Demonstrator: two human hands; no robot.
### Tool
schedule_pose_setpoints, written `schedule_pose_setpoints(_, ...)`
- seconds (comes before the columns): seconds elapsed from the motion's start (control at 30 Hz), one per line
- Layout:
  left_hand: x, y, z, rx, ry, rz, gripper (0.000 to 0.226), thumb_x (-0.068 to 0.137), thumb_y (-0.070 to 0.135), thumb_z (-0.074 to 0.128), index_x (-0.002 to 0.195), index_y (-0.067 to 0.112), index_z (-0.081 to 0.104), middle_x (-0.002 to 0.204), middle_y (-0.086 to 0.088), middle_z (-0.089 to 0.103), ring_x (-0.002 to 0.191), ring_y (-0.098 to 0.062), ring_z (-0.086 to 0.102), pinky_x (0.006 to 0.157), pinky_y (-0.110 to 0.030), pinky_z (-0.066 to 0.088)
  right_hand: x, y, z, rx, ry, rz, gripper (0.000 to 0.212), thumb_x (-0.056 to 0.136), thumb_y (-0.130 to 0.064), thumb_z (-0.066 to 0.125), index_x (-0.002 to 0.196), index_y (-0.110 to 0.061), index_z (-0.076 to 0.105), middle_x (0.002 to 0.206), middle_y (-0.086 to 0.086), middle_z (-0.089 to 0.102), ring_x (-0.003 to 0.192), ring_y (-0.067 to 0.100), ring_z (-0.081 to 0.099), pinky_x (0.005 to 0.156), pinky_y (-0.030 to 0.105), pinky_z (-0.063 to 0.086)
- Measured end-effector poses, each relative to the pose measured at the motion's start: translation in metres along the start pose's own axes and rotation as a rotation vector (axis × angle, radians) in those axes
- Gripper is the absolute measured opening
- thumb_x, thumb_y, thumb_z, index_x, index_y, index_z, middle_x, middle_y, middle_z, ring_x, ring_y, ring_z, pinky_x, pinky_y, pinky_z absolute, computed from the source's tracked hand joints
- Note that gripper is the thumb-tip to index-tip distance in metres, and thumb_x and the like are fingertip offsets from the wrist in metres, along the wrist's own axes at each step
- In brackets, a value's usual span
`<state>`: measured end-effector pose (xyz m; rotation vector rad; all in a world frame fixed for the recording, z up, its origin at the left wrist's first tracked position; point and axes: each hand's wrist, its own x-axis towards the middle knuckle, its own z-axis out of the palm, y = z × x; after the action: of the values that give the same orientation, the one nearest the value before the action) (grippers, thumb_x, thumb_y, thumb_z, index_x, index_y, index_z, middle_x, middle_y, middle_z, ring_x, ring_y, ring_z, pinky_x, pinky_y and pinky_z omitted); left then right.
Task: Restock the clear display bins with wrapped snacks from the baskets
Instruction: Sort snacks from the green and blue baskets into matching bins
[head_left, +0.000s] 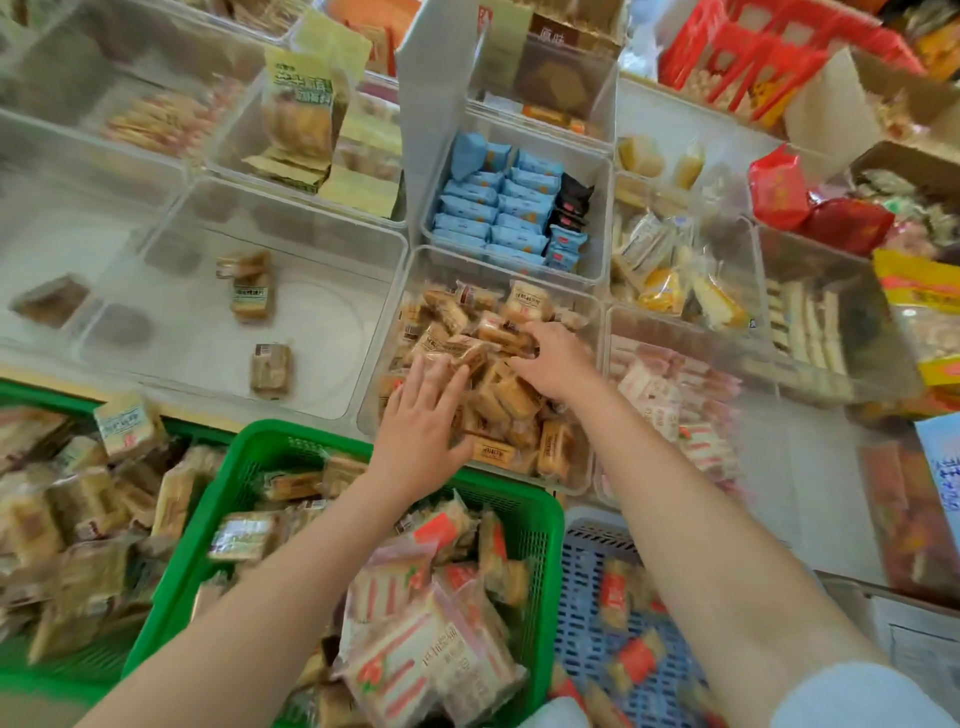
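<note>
Two hands are in the same clear bin (592, 322), the one center-front w/ the brown wrapped snack pile (498, 405). Left hand (421, 436): fingers straight and spread, palm down, pressing flat on the near-left part of the pile, holding nothing. Right hand (556, 364): fingers curled down around packets at the top of the pile, approx mid-bin; looks like a grip on one or two, but motion blur means I can't count them.

Key relation: the bin sits directly ahead of the green basket (540, 519), just past its far rim. Both forearms cross over the basket to reach it. Supply is therefore below and behind the hands, toward the body. Left hand is nearer the basket rim, so it's prob the quicker one to drop back for more stock. Packets in the pile lie every which way, no common long axis.

Bin to the left (171, 244) is nearly bare, only a few packets of similar brown type. It lies left of the left hand, so that arm is nearer to it too.

Judgement: levelling/settling step, bin approx full. Risk: packets sliding over the near wall.
</note>
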<state>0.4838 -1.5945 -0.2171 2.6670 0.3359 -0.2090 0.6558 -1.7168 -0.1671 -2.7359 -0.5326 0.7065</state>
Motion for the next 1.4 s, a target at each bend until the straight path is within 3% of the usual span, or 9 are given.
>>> schedule_pose_setpoints(0.13,-0.001,0.003,-0.004,0.001,-0.029,-0.011,0.087,0.095,0.055,0.048,0.159,0.03,-0.005,0.166,0.0,-0.017,0.15,-0.024,-0.026,0.12,-0.046,-0.009,-0.023,0.005,-0.002,0.081,0.13,-0.052,0.049,0.099,-0.026,0.055,0.147,-0.017,0.048,0.152,0.006,0.044,0.141,0.024,0.037,0.117,0.039,0.03)
schedule_pose_setpoints(0.23,-0.009,0.019,-0.007,-0.025,0.095,0.038,0.082,0.095,0.052,0.047,0.16,0.023,0.007,0.167,-0.002,-0.008,0.152,-0.023,-0.018,0.124,-0.047,-0.005,-0.076,0.02,-0.002,0.254,0.251,-0.14,0.03,0.1,-0.021,0.055,0.129,-0.015,0.062,0.129,0.002,0.057,0.122,0.015,0.051,0.1,0.023,0.037)
schedule_pose_setpoints(0.33,-0.03,0.055,-0.007,-0.205,0.239,0.205,0.065,0.094,0.045,0.051,0.152,0.018,0.036,0.161,-0.003,0.03,0.151,-0.023,0.018,0.123,-0.047,0.02,-0.14,0.059,0.009,0.367,0.357,-0.084,0.018,0.1,-0.015,0.055,0.108,-0.015,0.072,0.099,-0.004,0.067,0.091,0.01,0.06,0.077,0.014,0.044)
schedule_pose_setpoints(0.43,-0.054,0.094,0.007,-0.324,-0.01,0.272,0.053,0.099,0.041,0.052,0.146,0.019,0.045,0.146,-0.001,0.05,0.135,-0.018,0.042,0.108,-0.034,0.041,-0.192,0.115,0.034,0.427,0.355,0.149,0.019,0.101,-0.017,0.053,0.103,-0.016,0.072,0.089,-0.004,0.067,0.082,0.014,0.062,0.069,0.027,0.048)
schedule_pose_setpoints(0.57,-0.073,0.137,0.051,-0.171,-0.443,0.356,0.042,0.103,0.039,0.048,0.143,0.027,0.047,0.129,0.006,0.062,0.104,-0.014,0.064,0.085,-0.036,0.056,-0.249,0.187,0.065,0.349,0.021,0.41,0.023,0.105,-0.03,0.048,0.118,-0.018,0.062,0.107,0.001,0.067,0.096,0.021,0.065,0.076,0.035,0.053)
schedule_pose_setpoints(0.7,-0.095,0.182,0.093,-0.095,-0.577,0.412,0.038,0.103,0.039,0.047,0.138,0.025,0.052,0.117,0.007,0.067,0.093,-0.013,0.066,0.078,-0.036,0.058,-0.295,0.235,0.093,0.27,-0.512,0.497,0.052,0.104,-0.042,0.049,0.147,-0.012,0.046,0.149,0.011,0.05,0.127,0.03,0.055,0.097,0.041,0.05)
schedule_pose_setpoints(0.87,-0.109,0.236,0.127,-0.108,-0.678,0.421,0.035,0.104,0.038,0.048,0.135,0.024,0.056,0.115,0.004,0.068,0.095,-0.012,0.064,0.083,-0.036,0.056,-0.321,0.307,0.121,0.417,-0.246,0.682,0.068,0.103,-0.035,0.052,0.16,-0.021,0.017,0.163,0.011,0.022,0.126,0.031,0.052,0.086,0.041,0.055)
schedule_pose_setpoints(1.07,-0.118,0.282,0.148,-0.159,-0.672,0.274,0.034,0.104,0.039,0.045,0.133,0.025,0.057,0.114,0.005,0.067,0.094,-0.008,0.06,0.08,-0.028,0.052,-0.319,0.384,0.132,0.36,0.0,0.816,0.086,0.093,-0.033,0.069,0.158,-0.015,0.017,0.163,0.016,0.017,0.149,0.036,0.021,0.114,0.051,0.032)
schedule_pose_setpoints(1.4,-0.115,0.301,0.146,-0.234,-0.553,0.098,0.016,0.102,0.041,0.05,0.116,0.038,0.058,0.106,0.012,0.067,0.093,-0.005,0.064,0.08,-0.028,0.053,-0.305,0.408,0.132,0.613,-0.038,0.854,0.072,0.09,-0.041,0.065,0.149,-0.014,0.034,0.144,0.013,0.048,0.128,0.034,0.052,0.101,0.052,0.048)
